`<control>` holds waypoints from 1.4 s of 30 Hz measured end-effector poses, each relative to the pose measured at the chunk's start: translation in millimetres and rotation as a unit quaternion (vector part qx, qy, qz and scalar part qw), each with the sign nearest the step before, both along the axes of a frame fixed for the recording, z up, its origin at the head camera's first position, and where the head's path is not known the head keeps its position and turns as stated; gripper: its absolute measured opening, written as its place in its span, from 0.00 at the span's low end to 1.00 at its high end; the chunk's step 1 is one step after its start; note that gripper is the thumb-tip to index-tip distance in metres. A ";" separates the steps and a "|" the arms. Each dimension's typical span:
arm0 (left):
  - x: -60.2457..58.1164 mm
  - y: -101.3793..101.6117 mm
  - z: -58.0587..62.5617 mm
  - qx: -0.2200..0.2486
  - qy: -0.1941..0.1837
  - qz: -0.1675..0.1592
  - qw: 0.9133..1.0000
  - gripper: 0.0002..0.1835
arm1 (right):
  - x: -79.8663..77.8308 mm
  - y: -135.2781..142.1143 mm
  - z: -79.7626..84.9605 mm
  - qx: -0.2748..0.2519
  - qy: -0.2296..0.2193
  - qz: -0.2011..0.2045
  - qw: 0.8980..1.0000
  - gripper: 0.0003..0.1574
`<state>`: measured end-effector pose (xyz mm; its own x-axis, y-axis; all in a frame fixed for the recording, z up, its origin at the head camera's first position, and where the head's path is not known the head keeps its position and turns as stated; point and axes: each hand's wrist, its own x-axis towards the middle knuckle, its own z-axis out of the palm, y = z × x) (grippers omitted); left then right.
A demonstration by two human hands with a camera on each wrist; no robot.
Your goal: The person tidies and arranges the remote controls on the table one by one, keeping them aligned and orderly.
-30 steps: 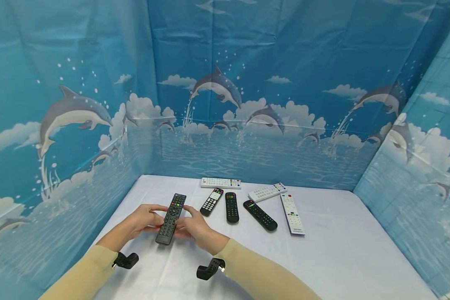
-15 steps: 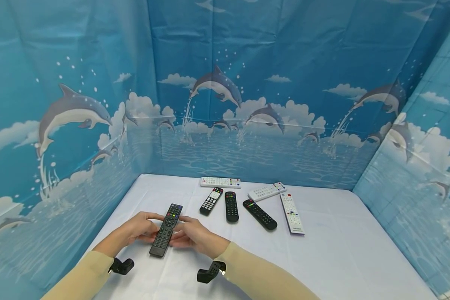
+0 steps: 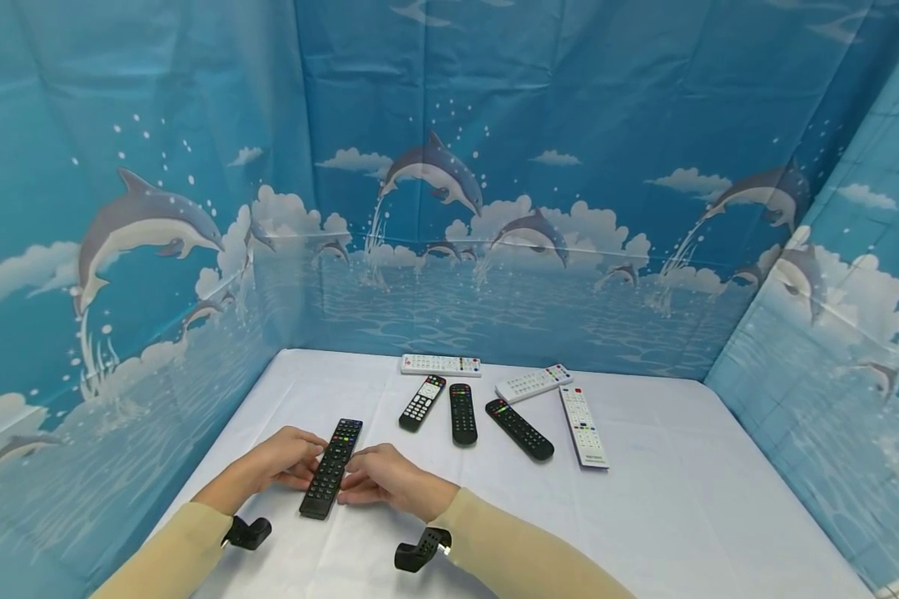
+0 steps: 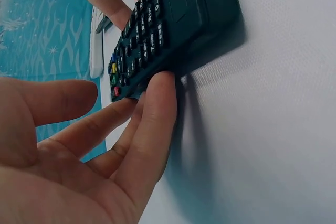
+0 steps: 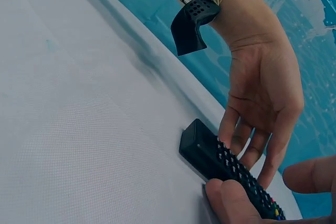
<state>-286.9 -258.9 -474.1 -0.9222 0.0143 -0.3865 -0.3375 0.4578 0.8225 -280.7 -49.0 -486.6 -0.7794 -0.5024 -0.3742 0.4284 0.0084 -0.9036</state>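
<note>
A long black remote control lies slanted on or close over the white cloth, buttons up, between my two hands in the head view. My left hand is at its left side, my right hand at its right. From the left wrist, the straightened left fingers reach the remote's lower edge, while the left thumb stands off it. In the right wrist view, right fingertips touch the near side, and the right thumb is lifted away.
Behind, a black remote with white keys, a plain black one and a slanted black one lie on the white table. White remotes lie at the back and right. A dolphin-print curtain encloses the table.
The black remote has come down and nearer to me, its near end now lower in view. Both hands moved with it, and their thumbs have come off it.
</note>
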 end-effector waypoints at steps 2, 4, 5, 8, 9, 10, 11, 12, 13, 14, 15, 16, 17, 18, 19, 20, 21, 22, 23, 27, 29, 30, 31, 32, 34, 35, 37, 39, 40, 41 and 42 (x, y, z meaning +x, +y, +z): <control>-0.3 0.6 0.0 -0.003 0.000 0.001 1.000 0.22 | 0.6 1.1 -0.3 -0.003 0.000 0.005 1.000 0.26; -0.8 0.9 -0.4 -0.007 0.001 0.002 1.000 0.22 | 1.4 1.8 0.3 -0.006 0.003 0.011 1.000 0.26; -0.8 1.1 -0.4 -0.008 0.001 0.002 1.000 0.22 | 1.8 2.4 0.8 -0.007 0.003 0.014 1.000 0.25; 0.2 1.5 0.5 -0.010 0.000 -0.001 1.000 0.22 | 2.4 3.0 1.2 -0.008 0.008 0.019 1.000 0.25; 0.5 1.7 0.4 -0.011 0.000 -0.001 1.000 0.22 | 2.5 2.9 0.8 -0.009 0.009 0.019 1.000 0.24; 0.7 1.8 0.5 -0.011 0.000 -0.001 1.000 0.22 | 2.8 3.0 0.5 -0.009 0.009 0.019 1.000 0.24; 1.1 2.0 0.7 -0.011 0.000 -0.001 1.000 0.22 | 3.0 3.1 0.2 -0.010 0.009 0.019 1.000 0.24; 1.4 2.1 1.0 -0.012 0.000 -0.003 1.000 0.22 | 3.1 2.9 -0.3 -0.011 0.010 0.018 1.000 0.23; 1.7 2.1 1.3 -0.012 0.000 -0.002 1.000 0.22 | 3.3 2.6 -0.5 -0.012 0.010 0.017 1.000 0.23; 1.8 2.0 1.3 -0.011 0.000 -0.002 1.000 0.22 | 3.5 2.4 -0.9 -0.014 0.009 0.015 1.000 0.23; 1.7 1.8 1.1 -0.011 0.000 -0.002 1.000 0.22 | 3.7 2.2 -1.1 -0.014 0.009 0.014 1.000 0.22; 1.6 1.6 1.0 -0.011 0.000 -0.002 1.000 0.22 | 3.8 2.1 -1.1 -0.014 0.008 0.013 1.000 0.22; 1.5 1.4 0.8 -0.010 0.000 -0.002 1.000 0.22 | 3.6 1.7 -1.3 -0.015 0.009 0.012 1.000 0.21; 1.2 1.1 0.7 -0.010 0.001 -0.003 1.000 0.22 | 3.4 1.4 -1.7 -0.014 0.010 0.013 1.000 0.21; 1.0 0.8 0.3 -0.009 0.001 -0.003 1.000 0.22 | 3.4 1.4 -1.7 -0.016 0.006 0.013 1.000 0.21; 0.8 0.5 0.0 -0.008 0.001 -0.003 1.000 0.22 | 3.1 1.2 -1.7 -0.019 0.005 0.014 1.000 0.21; 0.8 0.3 -0.2 -0.008 0.000 -0.003 1.000 0.22 | 3.0 1.2 -1.6 -0.020 0.003 0.015 1.000 0.21; 0.6 0.1 -0.6 -0.007 -0.001 -0.003 1.000 0.21 | 2.6 1.2 -2.0 -0.021 0.002 0.017 1.000 0.22; 0.4 0.0 -0.9 -0.006 -0.001 -0.002 1.000 0.21 | 2.3 1.3 -2.3 -0.022 0.001 0.019 1.000 0.23; -0.5 -0.1 -1.4 -0.006 0.000 -0.004 1.000 0.21 | 1.5 2.2 -3.1 -0.016 0.001 0.016 1.000 0.28; -1.1 0.0 -0.7 -0.008 0.001 -0.004 1.000 0.20 | 0.8 2.6 -3.3 -0.010 0.007 0.011 1.000 0.30; -1.2 0.1 0.0 -0.010 0.002 -0.005 1.000 0.20 | 0.5 2.8 -3.2 -0.008 0.009 0.009 1.000 0.30; -1.0 0.1 1.0 -0.014 0.003 -0.006 1.000 0.20 | 0.2 3.1 -2.8 -0.005 0.011 0.006 1.000 0.31; -1.4 -0.3 1.2 -0.017 0.006 -0.006 1.000 0.20 | -0.1 3.4 -2.5 -0.003 0.014 0.002 1.000 0.31; -1.7 -0.9 3.3 -0.022 0.012 -0.008 1.000 0.20 | -0.7 4.8 -1.1 0.004 0.020 -0.002 1.000 0.31; -2.1 -1.1 4.6 -0.026 0.016 -0.009 1.000 0.21 | -1.2 5.8 -0.3 0.006 0.023 -0.004 1.000 0.31; -4.2 -1.5 7.0 -0.034 0.025 -0.010 0.999 0.21 | -2.6 8.7 2.2 0.014 0.030 -0.006 0.999 0.30; -7.2 -0.6 11.3 -0.041 0.032 -0.010 0.999 0.21 | -5.0 12.4 6.1 0.026 0.039 -0.006 0.999 0.30; -9.4 0.4 13.8 -0.048 0.038 -0.012 0.998 0.21 | -6.8 14.1 8.5 0.029 0.042 -0.009 0.999 0.30; -11.9 1.8 16.8 -0.053 0.043 -0.014 0.998 0.21 | -9.1 16.0 11.4 0.033 0.046 -0.009 0.998 0.30; -14.4 3.6 20.4 -0.057 0.049 -0.015 0.997 0.21 | -11.7 17.9 15.0 0.036 0.052 -0.009 0.998 0.30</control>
